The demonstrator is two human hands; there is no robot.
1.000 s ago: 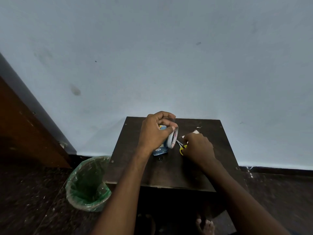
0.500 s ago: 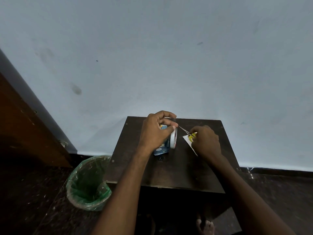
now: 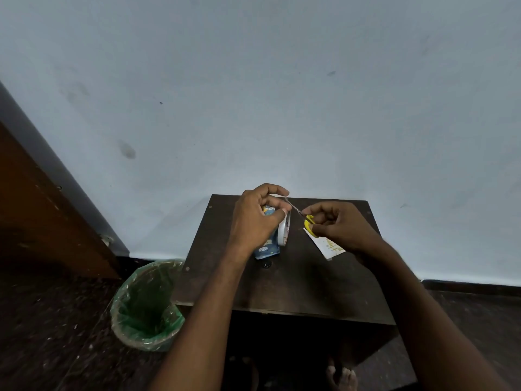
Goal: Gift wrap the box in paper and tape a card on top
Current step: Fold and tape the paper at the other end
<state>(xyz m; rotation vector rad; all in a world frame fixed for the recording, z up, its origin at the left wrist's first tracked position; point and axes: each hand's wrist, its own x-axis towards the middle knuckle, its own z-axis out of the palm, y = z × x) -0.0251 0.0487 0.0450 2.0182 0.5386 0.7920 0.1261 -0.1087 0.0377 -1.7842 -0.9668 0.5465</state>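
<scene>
A small box wrapped in blue patterned paper lies on the dark wooden table, mostly hidden under my left hand. That hand holds a white tape roll upright above the box, thumb on its rim. My right hand grips yellow-handled scissors, their thin blades pointing up-left toward my left fingertips. A white card with yellow writing lies flat on the table under my right hand.
A bin lined with a green bag stands on the dark floor left of the table. A brown wooden door leans along the left. The pale wall rises right behind the table. Toes show below the table's front edge.
My right hand has lifted the scissors from the table by the card and brought their blades up to the tape at my left fingertips. My left hand stays with the roll.
</scene>
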